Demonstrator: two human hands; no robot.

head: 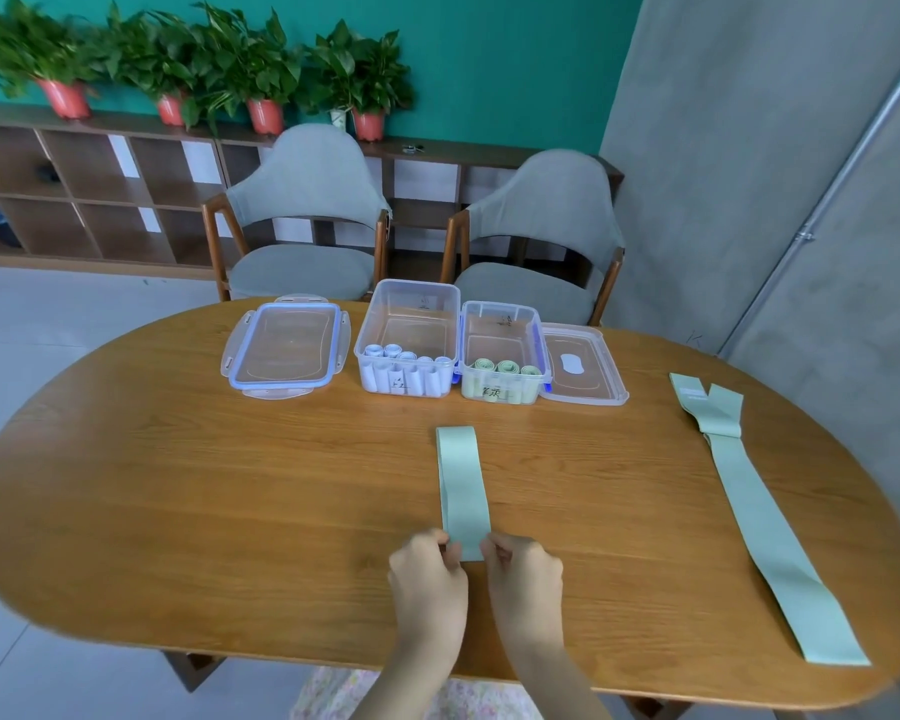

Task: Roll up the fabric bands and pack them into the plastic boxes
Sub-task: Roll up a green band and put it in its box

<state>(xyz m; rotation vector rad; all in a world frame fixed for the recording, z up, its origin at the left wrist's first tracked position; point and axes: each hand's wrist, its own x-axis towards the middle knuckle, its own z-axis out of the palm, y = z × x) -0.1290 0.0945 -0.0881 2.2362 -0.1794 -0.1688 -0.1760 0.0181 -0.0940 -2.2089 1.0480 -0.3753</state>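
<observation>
You're pinching the near end of the green band with both hands, left hand and right hand, fingers curled on its corners. Band is lying flat mid-table. Keep the first fold tight and edges square; green box is waiting far side.

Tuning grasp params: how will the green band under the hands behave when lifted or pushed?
The green band lies flat along the table, so it is likely floppy and will drape if lifted. It looks thin, probably light. Pushed, it would likely buckle rather than slide; both hands pinch its near end.
</observation>
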